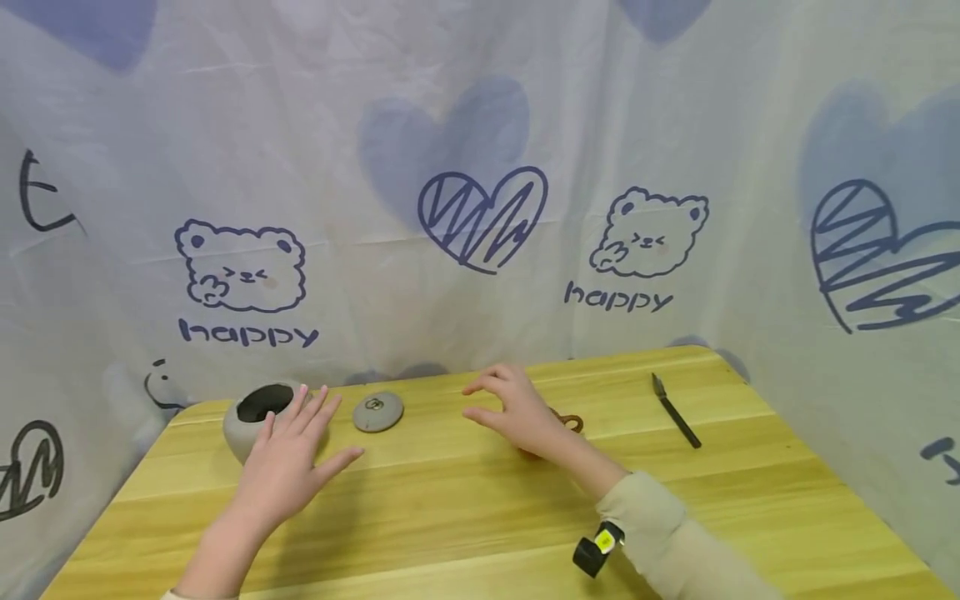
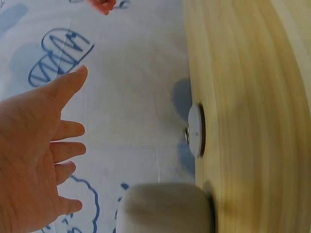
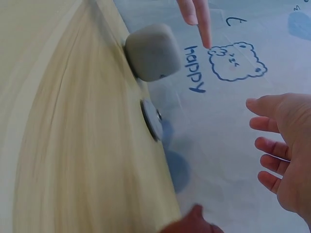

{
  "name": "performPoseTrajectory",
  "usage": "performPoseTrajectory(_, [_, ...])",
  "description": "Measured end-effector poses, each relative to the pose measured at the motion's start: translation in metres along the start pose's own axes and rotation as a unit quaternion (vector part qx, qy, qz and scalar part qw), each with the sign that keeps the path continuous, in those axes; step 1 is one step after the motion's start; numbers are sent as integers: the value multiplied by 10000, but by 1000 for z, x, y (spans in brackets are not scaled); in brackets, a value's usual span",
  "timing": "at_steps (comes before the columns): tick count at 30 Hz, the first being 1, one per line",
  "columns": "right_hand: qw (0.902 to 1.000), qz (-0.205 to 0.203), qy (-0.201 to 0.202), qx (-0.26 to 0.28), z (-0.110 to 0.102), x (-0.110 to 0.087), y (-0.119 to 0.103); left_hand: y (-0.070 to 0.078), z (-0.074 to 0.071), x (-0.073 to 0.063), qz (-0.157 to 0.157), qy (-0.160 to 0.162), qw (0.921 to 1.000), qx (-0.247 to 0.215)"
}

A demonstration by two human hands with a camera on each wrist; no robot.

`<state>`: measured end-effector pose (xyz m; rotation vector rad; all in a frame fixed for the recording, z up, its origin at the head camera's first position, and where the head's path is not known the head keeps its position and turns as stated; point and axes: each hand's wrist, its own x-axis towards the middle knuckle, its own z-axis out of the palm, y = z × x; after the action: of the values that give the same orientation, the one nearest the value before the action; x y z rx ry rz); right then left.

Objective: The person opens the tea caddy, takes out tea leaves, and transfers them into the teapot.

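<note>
My left hand (image 1: pixel 281 467) is raised with its fingers spread, overlapping a grey round jar (image 1: pixel 240 433) in the head view. The jar's dark mouth faces up, without a lid on it. Beside it on the table lies a flat grey lid (image 1: pixel 378 412) with a small metal ring on top. My right hand (image 1: pixel 517 412) hovers with loosely bent fingers and thumb apart, nothing between them. Behind its wrist sits a reddish-brown piece with a loop handle (image 1: pixel 573 422); mostly hidden there, part of this brown piece (image 3: pixel 194 223) also shows in the right wrist view.
A slim black-handled knife (image 1: pixel 677 412) lies on the right side of the wooden table (image 1: pixel 450 517). White cloth (image 1: pixel 480 317) printed with hearts and bears hangs behind the table and along both sides.
</note>
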<state>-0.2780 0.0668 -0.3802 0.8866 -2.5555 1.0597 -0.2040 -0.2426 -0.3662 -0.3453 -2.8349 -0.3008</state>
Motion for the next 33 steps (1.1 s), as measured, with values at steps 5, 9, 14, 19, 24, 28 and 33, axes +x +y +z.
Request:
performPoseTrajectory(5, [9998,19,-176,-28,23,11,-5,-17,-4,2,-268,148,9994,-155])
performPoseTrajectory(9, [9997,-79,-232,-90,41,21,-9,-32,-5,3,-420,390,9980,-268])
performPoseTrajectory(14, [9989,-64,-394,-256,58,32,-13,-50,-4,5,-703,544,9955,-320])
performPoseTrajectory(19, [9961,-91,-579,-664,74,46,-16,-70,-3,6,-1074,553,9922,-302])
performPoseTrajectory(24, [9947,8,-684,-771,90,61,-19,-90,-1,7,-1400,444,9887,-284])
performPoseTrajectory(28, [9933,157,-705,-902,102,70,-19,-100,5,8,-1498,396,9875,-273])
performPoseTrajectory(33, [9901,315,-787,-1118,118,78,-15,-108,11,7,-1638,388,9853,-308])
